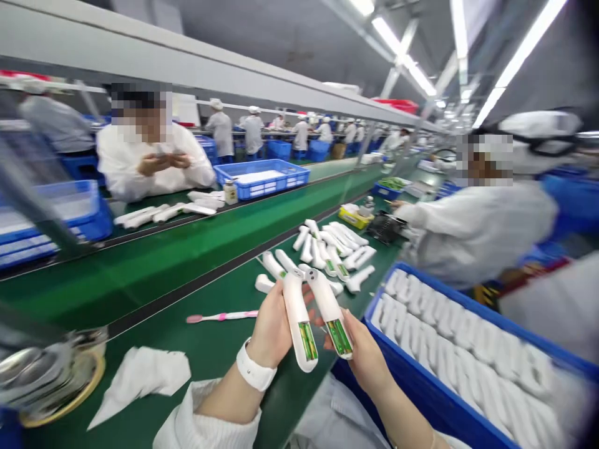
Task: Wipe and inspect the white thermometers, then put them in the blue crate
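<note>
My left hand [272,327] is closed around a white curved device [294,312] whose open battery compartment shows green and gold inside. Another such device [324,296], its compartment open too, is held in my right hand [362,349]. The two devices are side by side, their rounded heads close together and their compartments facing me. Beyond them, several more white devices [358,279] lie in a loose pile on the green table [210,355], some with green compartments showing. A pink and white toothbrush [223,317] lies left of my left hand.
A blue crate [449,383] of white devices stands at the right. White cloth [145,374] and a round tray [70,399] are at the left. A person [477,224] sits at the right; another [154,156] works across the green belt [178,262].
</note>
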Available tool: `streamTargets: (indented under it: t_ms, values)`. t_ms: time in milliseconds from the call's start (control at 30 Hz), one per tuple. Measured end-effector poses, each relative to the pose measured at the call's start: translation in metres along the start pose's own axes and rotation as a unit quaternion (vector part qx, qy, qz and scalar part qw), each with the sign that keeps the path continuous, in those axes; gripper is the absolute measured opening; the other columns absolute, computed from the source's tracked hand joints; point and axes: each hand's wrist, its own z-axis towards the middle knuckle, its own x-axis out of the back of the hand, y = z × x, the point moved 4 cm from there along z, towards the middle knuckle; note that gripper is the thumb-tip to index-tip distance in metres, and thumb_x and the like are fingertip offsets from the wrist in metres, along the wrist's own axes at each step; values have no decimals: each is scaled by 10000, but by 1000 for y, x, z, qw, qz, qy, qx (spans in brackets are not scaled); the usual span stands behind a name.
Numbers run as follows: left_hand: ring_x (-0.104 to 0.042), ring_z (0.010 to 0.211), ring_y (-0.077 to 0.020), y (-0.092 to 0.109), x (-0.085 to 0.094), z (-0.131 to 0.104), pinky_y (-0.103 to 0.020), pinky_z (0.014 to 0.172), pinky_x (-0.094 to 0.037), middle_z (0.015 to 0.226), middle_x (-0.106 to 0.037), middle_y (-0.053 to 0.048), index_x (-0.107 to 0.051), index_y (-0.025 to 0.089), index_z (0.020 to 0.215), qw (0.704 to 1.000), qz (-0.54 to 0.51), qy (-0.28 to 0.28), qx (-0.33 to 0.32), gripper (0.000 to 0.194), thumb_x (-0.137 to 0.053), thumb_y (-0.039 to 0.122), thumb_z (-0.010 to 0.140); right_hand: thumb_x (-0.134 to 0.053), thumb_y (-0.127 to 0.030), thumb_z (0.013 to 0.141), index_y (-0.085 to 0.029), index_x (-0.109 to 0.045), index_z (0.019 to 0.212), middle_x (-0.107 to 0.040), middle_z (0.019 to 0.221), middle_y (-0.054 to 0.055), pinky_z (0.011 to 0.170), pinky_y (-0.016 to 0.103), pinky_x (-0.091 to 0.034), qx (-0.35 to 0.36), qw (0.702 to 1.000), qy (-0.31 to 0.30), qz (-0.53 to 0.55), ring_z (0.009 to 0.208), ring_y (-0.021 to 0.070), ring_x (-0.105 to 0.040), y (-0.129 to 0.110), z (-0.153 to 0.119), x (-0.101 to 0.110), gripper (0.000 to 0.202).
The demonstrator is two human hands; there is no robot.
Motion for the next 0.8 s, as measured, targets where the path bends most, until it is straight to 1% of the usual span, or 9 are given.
streamTargets:
  t_ms: [100, 167, 233, 300, 400, 500, 600, 700, 800]
  values:
    - [-622, 970, -228, -34, -16, 3, -336, 713, -546, 1100, -633, -130, -567, 132, 1084, 997, 46, -5, 64, 323, -392, 347, 917, -524, -542, 844, -196, -673, 960, -668, 811, 48, 576, 280, -420, 36, 992, 116, 23, 612, 150, -548, -9, -42, 43, 394]
    - [-641, 915, -210, -60, -32, 5, -333, 706, -557, 1103, -635, -129, -567, 127, 1090, 990, 80, -32, 108, 296, -399, 297, 916, -585, -513, 813, -203, -660, 1007, -665, 874, 46, 605, 270, -426, 66, 980, 183, 42, 680, 154, -562, -16, -74, 67, 373]
    - [-654, 842, -190, -90, -49, 4, -315, 680, -568, 1070, -650, -129, -586, 114, 1066, 979, 117, -64, 156, 272, -421, 264, 908, -638, -465, 786, -221, -632, 1073, -649, 980, 46, 644, 268, -437, 86, 967, 233, 64, 774, 163, -582, -20, -107, 85, 377]
    - [-654, 771, -170, -120, -65, -2, -292, 650, -576, 991, -667, -124, -606, 99, 1022, 962, 158, -96, 201, 245, -446, 240, 901, -673, -421, 768, -215, -624, 1084, -649, 962, 49, 672, 278, -444, 95, 955, 267, 84, 800, 168, -593, -20, -138, 97, 380]
    - [-627, 654, -134, -161, -86, -14, -249, 600, -574, 811, -658, -96, -620, 80, 970, 933, 227, -140, 241, 234, -467, 243, 899, -709, -388, 735, -181, -650, 988, -650, 822, 42, 686, 289, -450, 106, 937, 313, 115, 756, 164, -602, -16, -179, 110, 333]
    - [-588, 587, -102, -202, -103, -25, -208, 566, -558, 710, -612, -66, -617, 76, 951, 897, 282, -194, 280, 256, -454, 270, 909, -728, -358, 712, -203, -636, 1010, -637, 905, 26, 732, 295, -465, 133, 906, 372, 150, 794, 159, -613, -10, -216, 124, 348]
    - [-580, 589, -97, -243, -117, -34, -203, 570, -551, 714, -600, -61, -609, 81, 952, 860, 330, -231, 313, 250, -465, 279, 905, -720, -335, 722, -228, -609, 1066, -621, 955, 15, 750, 299, -474, 154, 872, 429, 179, 824, 160, -617, -2, -251, 141, 377]
    - [-577, 578, -99, -286, -129, -44, -207, 567, -542, 708, -598, -52, -604, 96, 968, 828, 363, -252, 345, 242, -514, 303, 881, -711, -330, 734, -233, -604, 1066, -623, 952, 17, 724, 305, -475, 161, 847, 466, 197, 820, 173, -616, 9, -280, 159, 362]
    - [-574, 562, -104, -325, -139, -51, -209, 552, -529, 675, -593, -45, -608, 96, 965, 811, 376, -245, 375, 253, -541, 319, 865, -700, -336, 753, -252, -606, 1072, -626, 974, 17, 724, 304, -466, 158, 836, 481, 211, 825, 173, -608, 21, -299, 182, 344]
